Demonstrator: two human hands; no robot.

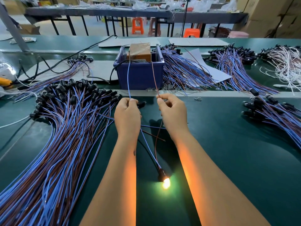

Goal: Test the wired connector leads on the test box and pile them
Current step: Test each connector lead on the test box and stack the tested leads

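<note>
Left hand (127,114) pinches a blue wire (128,79), grip clenched on it between thumb and fingertips; right hand (174,111) pinches a brown wire (154,75) the same way. Both wires run up and away to the test box (140,52), an orange-brown unit sitting inside a blue plastic bin (140,74) at the far side of the bench (228,144). Below the hands, the lead's own blue and brown wires drop toward the viewer and meet at a black connector (162,174) lying on the green bench between the forearms. The bulb (166,183) at its tip is lit, orange glow on both inner forearms. Can't tell exactly how the wire ends meet inside the fingers. Big pile of leads (65,128) to the left, black connectors bunched at the far end, wires fanned toward the near edge. Smaller pile (273,111) on the right side of the bench. More bundles (187,74) behind, right of the bin, resting partly on a white sheet (216,74); a bundle of white-wired leads (286,66) at far right. Black cables (65,62) trail off left from the bin. Orange stools (137,25) under the tables in the background.
</note>
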